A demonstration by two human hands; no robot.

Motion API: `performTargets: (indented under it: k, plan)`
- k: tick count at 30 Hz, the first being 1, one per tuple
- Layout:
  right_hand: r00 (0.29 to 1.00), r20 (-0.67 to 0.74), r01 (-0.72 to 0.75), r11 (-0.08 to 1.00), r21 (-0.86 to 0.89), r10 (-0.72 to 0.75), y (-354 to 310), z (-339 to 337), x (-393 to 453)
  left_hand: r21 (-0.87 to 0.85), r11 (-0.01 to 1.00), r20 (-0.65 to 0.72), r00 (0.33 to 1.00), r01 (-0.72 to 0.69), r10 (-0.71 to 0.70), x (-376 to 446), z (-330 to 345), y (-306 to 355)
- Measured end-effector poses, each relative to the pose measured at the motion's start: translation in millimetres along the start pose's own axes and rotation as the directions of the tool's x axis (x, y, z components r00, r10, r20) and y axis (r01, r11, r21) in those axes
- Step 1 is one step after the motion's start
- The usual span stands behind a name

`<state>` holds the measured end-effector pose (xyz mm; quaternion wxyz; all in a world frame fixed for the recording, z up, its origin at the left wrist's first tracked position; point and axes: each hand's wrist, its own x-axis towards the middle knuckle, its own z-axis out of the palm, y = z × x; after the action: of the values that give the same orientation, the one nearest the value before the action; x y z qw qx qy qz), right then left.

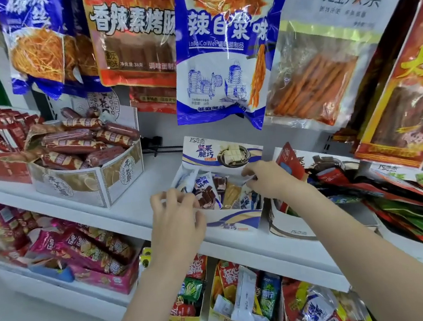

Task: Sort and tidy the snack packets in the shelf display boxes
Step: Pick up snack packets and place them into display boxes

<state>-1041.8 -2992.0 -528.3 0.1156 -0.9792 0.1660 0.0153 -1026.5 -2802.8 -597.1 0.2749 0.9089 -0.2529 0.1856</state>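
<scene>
White shelf [136,208] in a shop aisle, your white-and-blue display box [234,222] at its front edge, bare board left of the box, your left hand [176,217] pinching its front-left corner, your right hand [270,177] pinching a snack packet [248,191] inside, another box [291,226] touching its right side.

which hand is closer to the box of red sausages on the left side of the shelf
Left. The left hand is at the front left corner of the white and blue display box, just right of the sausage box. The right hand is farther right, over that box's packets.
</scene>
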Motion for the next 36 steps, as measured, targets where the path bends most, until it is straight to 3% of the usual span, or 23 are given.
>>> performTargets:
  k: [3, 6, 8, 10, 17, 21, 25, 29, 34, 36]
  plan:
    - [0.999, 0.000, 0.032, 0.991, -0.128, -0.033, -5, 0, 4, 0.008, 0.995, -0.094, 0.990, -0.100, 0.101, 5, 1, -5]
    - [0.997, 0.041, 0.070, 0.978, -0.194, -0.063, -15, 6, 12, -0.008, 0.968, 0.089, 0.964, -0.250, 0.250, 9, 0, 7]
    - [0.989, 0.147, 0.061, 0.969, -0.239, -0.026, -19, 14, 16, 0.019, 0.973, 0.244, 0.945, -0.231, 0.220, 11, 5, 11]
    - [0.987, 0.160, 0.040, 0.969, -0.244, -0.001, -17, 21, 21, 0.074, 0.976, 0.313, 0.934, -0.205, 0.172, 13, 13, 10]
    - [0.999, -0.021, -0.022, 0.991, 0.136, 0.025, -5, 28, 29, 0.049, 0.980, 0.318, 0.933, -0.195, 0.170, 16, 13, 6]
    - [0.973, -0.165, -0.106, 0.944, 0.314, 0.164, -7, 23, 22, 0.061, 0.989, 0.295, 0.949, -0.133, 0.110, 17, 11, 5]
    - [0.913, -0.370, 0.000, 0.907, 0.421, 0.172, -10, 23, 15, -0.001, 0.997, 0.230, 0.970, -0.081, 0.079, 20, 11, 6]
    - [0.859, -0.487, 0.159, 0.824, 0.544, 0.156, -17, 21, 1, 0.010, 0.988, 0.268, 0.952, -0.156, 0.148, 18, 14, 7]
    - [0.868, -0.440, 0.202, 0.643, 0.738, 0.232, -14, 18, -16, 0.052, 0.991, 0.306, 0.947, -0.122, 0.101, 18, 16, 11]
    - [0.868, -0.428, 0.196, 0.620, 0.760, 0.251, -16, 12, -20, 0.069, 0.991, 0.308, 0.947, -0.113, 0.086, 19, 17, 13]
